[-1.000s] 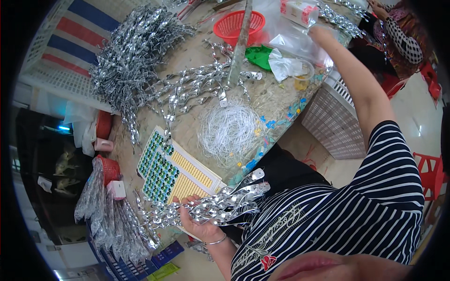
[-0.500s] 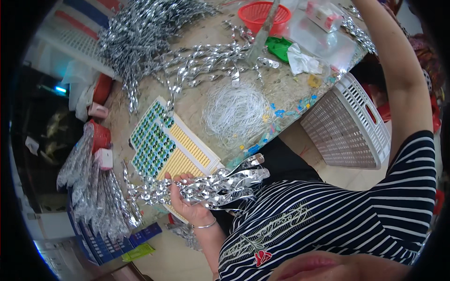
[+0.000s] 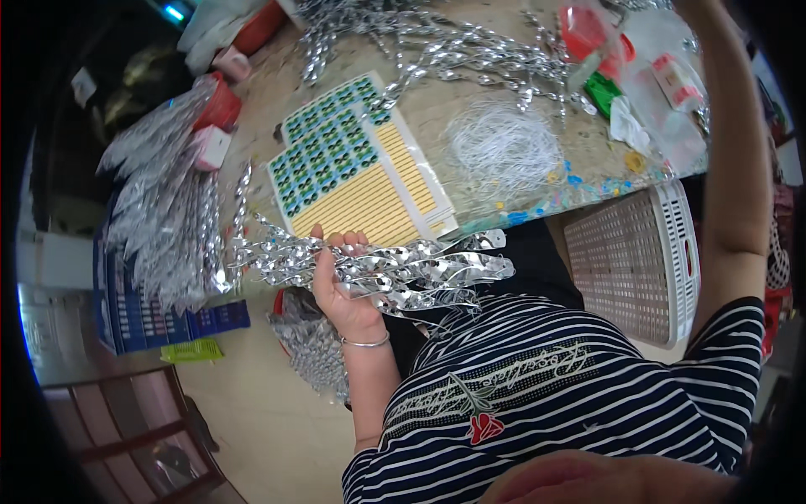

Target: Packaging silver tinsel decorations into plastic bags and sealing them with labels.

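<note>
My left hand (image 3: pixel 344 294) is wrapped round 1 bundle of twisted silver foil strips (image 3: pixel 428 269), lying crosswise, flat ends to my right. Left's nearer; my right hand's out of view, so can't tell that grip. Just beyond: sticker sheets (image 3: pixel 327 164), then white thread tangle (image 3: pixel 504 147), blocking loose foil strips (image 3: pixel 478 63) across the worktop (image 3: pixel 420 118).

The near edge of the table (image 3: pixel 267 101) is speckled with blue and yellow. Below the table, a pale floor (image 3: pixel 243 395) is seen; farther left of it, brown-framed furniture (image 3: pixel 155 401). Beyond the table's left end, a blue light (image 3: pixel 174 13) is lit.
</note>
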Demonstrator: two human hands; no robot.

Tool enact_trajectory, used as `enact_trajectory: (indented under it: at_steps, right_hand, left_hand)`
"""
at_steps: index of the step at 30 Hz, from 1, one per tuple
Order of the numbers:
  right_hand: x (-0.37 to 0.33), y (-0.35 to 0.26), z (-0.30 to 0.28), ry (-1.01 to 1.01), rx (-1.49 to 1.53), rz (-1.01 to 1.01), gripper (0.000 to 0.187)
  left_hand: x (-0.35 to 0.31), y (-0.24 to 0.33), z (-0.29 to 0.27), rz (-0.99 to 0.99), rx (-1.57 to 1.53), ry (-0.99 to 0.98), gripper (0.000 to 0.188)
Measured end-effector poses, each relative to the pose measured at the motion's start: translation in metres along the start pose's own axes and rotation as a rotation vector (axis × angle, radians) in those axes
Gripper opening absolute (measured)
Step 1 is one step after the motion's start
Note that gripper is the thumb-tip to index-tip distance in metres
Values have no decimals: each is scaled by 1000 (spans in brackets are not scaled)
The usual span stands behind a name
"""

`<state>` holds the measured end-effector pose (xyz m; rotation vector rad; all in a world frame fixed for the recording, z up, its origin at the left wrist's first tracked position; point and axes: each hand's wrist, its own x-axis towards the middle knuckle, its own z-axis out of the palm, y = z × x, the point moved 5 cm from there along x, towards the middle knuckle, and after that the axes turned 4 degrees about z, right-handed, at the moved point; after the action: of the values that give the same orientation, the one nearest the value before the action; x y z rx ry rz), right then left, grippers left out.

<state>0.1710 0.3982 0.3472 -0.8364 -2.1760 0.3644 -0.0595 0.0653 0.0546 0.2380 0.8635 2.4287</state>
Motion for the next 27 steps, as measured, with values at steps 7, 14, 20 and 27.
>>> enact_trajectory:
  at_steps: [7, 14, 20, 27]
  right_hand:
    - [-36, -55, 169, -63, 194, -115, 26]
    - [0, -143, 167, 30, 495, -252, 27]
    - [-68, -130, 253, -32, 189, -325, 18]
    - [-161, -83, 325, -310, 80, -156, 21]
  left_hand:
    - [-14, 31, -39, 69, -74, 41, 34]
    - [-14, 46, -63, 111, -115, 78, 34]
    - [-16, 47, -75, 130, -176, 36, 32]
    - [-18, 45, -72, 129, -119, 164, 30]
